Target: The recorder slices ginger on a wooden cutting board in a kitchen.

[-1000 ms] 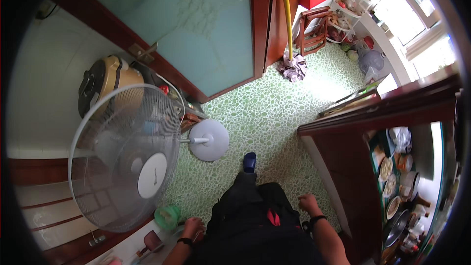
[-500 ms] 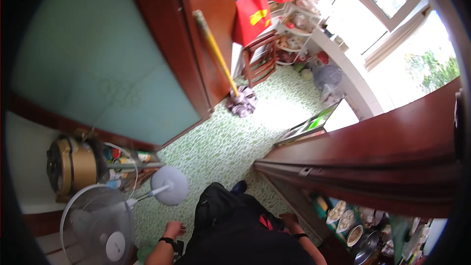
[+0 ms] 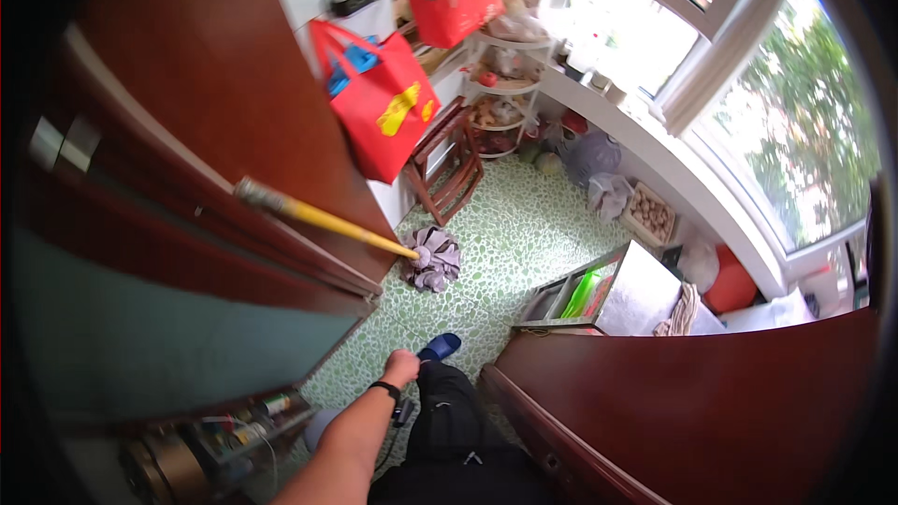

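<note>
My left hand (image 3: 402, 367) swings out ahead of my body at the lower middle, beside my foot in a blue slipper (image 3: 441, 347). Its fingers look loosely curled in, with nothing seen in them. A black band (image 3: 386, 389) circles that wrist, with a small dark device hanging by it. My right hand is out of the picture. Beyond my left hand, a mop (image 3: 432, 260) with a yellow handle and purplish cloth head leans against the brown door panel.
A brown door (image 3: 683, 402) stands close on my right, a frosted-glass door (image 3: 178, 337) on my left. Ahead are a folding wooden stool (image 3: 444, 164), a red bag (image 3: 379, 117), a white corner rack (image 3: 505, 84), a crate of brown round items (image 3: 650, 215) and a low cabinet (image 3: 571, 295).
I have moved forward into the doorway, and the fan has left the view. My left hand has swung forward, its fingers now curled. My right hand has gone out of view.
</note>
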Demonstrator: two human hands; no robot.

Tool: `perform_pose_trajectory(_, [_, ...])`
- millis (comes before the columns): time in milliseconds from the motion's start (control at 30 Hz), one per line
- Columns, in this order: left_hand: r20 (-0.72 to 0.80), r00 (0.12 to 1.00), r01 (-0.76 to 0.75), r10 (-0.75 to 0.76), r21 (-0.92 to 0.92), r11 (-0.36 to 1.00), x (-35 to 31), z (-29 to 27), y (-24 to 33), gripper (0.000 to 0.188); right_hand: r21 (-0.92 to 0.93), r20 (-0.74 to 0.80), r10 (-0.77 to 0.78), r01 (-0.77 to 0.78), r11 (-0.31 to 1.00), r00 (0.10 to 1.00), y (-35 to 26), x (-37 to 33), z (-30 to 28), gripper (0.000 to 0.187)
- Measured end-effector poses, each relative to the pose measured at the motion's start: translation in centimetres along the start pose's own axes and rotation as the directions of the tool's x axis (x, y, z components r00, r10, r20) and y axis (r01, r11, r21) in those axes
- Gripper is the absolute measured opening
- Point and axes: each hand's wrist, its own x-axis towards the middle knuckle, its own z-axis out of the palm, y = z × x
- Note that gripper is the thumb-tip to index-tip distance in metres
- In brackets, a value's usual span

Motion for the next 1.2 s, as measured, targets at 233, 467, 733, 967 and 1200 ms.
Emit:
perform_pose_trajectory(233, [0.38, 0.894, 0.402, -0.236, -0.451, 0.797, 12.3, -7.3, 25.6, 0.018, 0.262, -0.112, 0.195, -0.16, 0.952, 0.975, -6.4, -2.1, 2.9, 0.034])
perform_pose_trajectory(467, [0.478, 0.851, 0.336, -0.219, -0.172, 0.926, 16.6, -8.1, 21.3, 0.023, 0.355, -0.123, 0.263, -0.205, 0.912, 0.957, -10.5, -5.4, 6.4, 0.034])
perform_pose_trajectory(733, [0.77, 0.633, -0.448, -0.08, 0.449, 0.773, 18.0, -10.3, 10.6, 0.031, 0.406, -0.142, 0.32, -0.24, 0.882, 0.937, -13.1, -8.4, 8.5, 0.033])
perform_pose_trajectory(967, [0.729, 0.63, -0.15, -0.268, 0.453, 0.879, 18.7, -10.0, 9.7, 0.027, 0.378, -0.173, 0.295, -0.213, 0.901, 0.94, -14.0, -10.9, 9.4, 0.032])
perform_pose_trajectory(1200, [0.741, 0.62, 0.359, -0.256, 0.022, 0.933, 18.6, -8.4, 15.7, 0.022, 0.315, -0.242, 0.206, -0.124, 0.941, 0.948, -14.2, -15.7, 11.1, 0.032])
